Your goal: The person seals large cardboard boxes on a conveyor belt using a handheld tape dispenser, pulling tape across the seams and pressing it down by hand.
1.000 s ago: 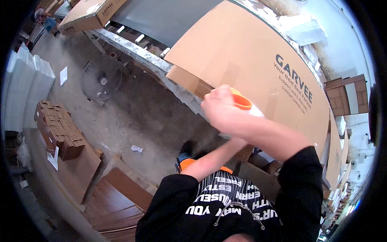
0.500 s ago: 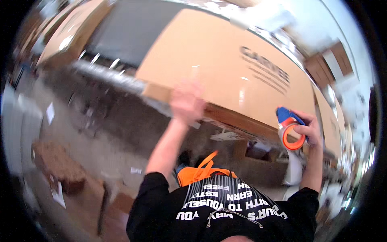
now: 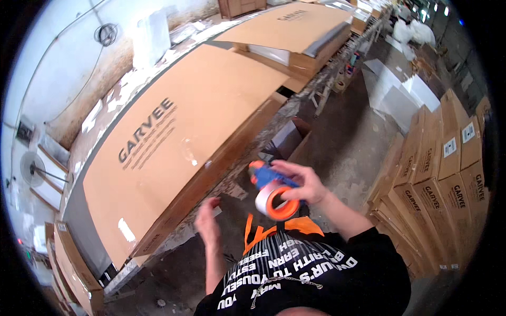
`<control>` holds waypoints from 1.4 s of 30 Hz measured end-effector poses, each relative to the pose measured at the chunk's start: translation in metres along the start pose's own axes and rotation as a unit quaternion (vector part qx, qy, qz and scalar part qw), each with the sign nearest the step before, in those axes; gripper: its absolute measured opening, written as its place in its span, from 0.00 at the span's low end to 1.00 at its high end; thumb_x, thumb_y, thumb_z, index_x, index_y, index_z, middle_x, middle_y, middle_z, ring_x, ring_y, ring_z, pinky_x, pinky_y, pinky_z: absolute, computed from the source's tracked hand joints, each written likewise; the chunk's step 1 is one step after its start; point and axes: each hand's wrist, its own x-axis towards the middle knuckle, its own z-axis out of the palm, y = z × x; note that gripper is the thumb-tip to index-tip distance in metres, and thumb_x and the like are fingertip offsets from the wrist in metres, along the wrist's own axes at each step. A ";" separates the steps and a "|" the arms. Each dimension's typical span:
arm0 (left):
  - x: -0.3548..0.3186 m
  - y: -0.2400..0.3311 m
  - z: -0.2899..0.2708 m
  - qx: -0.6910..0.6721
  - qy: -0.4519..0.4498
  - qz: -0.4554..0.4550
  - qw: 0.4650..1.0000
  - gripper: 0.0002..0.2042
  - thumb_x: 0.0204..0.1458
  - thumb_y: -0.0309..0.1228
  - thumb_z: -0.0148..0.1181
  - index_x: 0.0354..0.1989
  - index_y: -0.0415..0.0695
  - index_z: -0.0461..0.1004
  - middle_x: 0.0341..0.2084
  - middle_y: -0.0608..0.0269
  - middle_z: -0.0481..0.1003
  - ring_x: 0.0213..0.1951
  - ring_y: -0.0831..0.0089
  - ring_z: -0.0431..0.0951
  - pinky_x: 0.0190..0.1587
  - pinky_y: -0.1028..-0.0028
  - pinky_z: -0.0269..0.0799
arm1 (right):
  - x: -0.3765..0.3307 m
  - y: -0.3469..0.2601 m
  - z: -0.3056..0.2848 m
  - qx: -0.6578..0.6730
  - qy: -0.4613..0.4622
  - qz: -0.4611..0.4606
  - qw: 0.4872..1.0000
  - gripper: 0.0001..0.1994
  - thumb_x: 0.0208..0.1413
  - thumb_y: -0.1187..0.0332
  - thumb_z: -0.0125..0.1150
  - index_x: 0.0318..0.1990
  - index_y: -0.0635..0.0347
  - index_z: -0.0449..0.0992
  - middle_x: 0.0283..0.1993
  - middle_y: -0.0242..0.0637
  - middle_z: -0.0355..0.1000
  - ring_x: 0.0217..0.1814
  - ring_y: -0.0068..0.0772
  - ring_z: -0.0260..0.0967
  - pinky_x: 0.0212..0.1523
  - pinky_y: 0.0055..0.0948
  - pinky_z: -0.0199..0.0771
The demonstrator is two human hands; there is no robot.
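My right hand (image 3: 305,184) is closed round a blue and orange tape dispenser (image 3: 268,179). Its tape roll (image 3: 279,204) has an orange ring and faces me. My left hand (image 3: 207,224) holds nothing; it hangs beside the near edge of a large flat cardboard box (image 3: 211,113), apart from it. The fingers look loosely extended, slightly blurred. The box lies printed side up on a long bench, and a shiny strip shows on its top.
Farther along the bench lies another cardboard box (image 3: 295,29), its side partly open. To the right stand several upright cartons (image 3: 440,184). White sheets (image 3: 403,100) lie on the floor beyond them. A fan (image 3: 34,168) stands at the left; more cartons (image 3: 74,268) are below it.
My view has swung to the right along the bench. My left hand has come off the box edge. The tape dispenser, still in my right hand, is now off the box, in front of my body.
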 end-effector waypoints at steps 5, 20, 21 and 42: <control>-0.037 0.020 0.150 -0.444 -0.283 -0.294 0.798 0.26 0.58 0.44 0.50 0.62 0.41 0.62 0.56 0.51 0.70 0.57 0.56 0.71 0.62 0.54 0.63 | -0.023 -0.034 -0.062 -0.220 -0.087 -0.096 0.967 0.37 0.37 0.70 0.78 0.59 0.67 0.70 0.61 0.43 0.68 0.63 0.33 0.65 0.64 0.33 0.62; -0.020 0.052 0.383 -0.364 -0.451 -0.274 0.767 0.16 0.58 0.34 0.60 0.49 0.37 0.71 0.47 0.58 0.76 0.48 0.68 0.76 0.55 0.64 0.68 | -0.107 -0.044 -0.239 -0.145 0.355 0.042 0.923 0.39 0.44 0.58 0.75 0.61 0.64 0.62 0.50 0.40 0.73 0.51 0.31 0.72 0.51 0.34 0.72; -0.012 0.042 0.398 -0.338 -0.485 -0.254 0.765 0.14 0.57 0.32 0.60 0.47 0.37 0.72 0.45 0.58 0.77 0.46 0.69 0.77 0.52 0.67 0.70 | -0.107 -0.034 -0.253 -0.142 0.373 0.078 0.913 0.47 0.42 0.58 0.77 0.65 0.64 0.52 0.52 0.44 0.72 0.53 0.37 0.71 0.56 0.38 0.69; 0.198 0.139 0.686 -0.277 -0.412 -0.337 0.799 0.13 0.62 0.38 0.52 0.46 0.41 0.70 0.43 0.59 0.77 0.44 0.68 0.78 0.48 0.66 0.74 | -0.170 -0.077 -0.564 0.104 0.714 0.006 0.693 0.28 0.52 0.61 0.63 0.59 0.60 0.65 0.53 0.42 0.70 0.54 0.38 0.69 0.52 0.38 0.71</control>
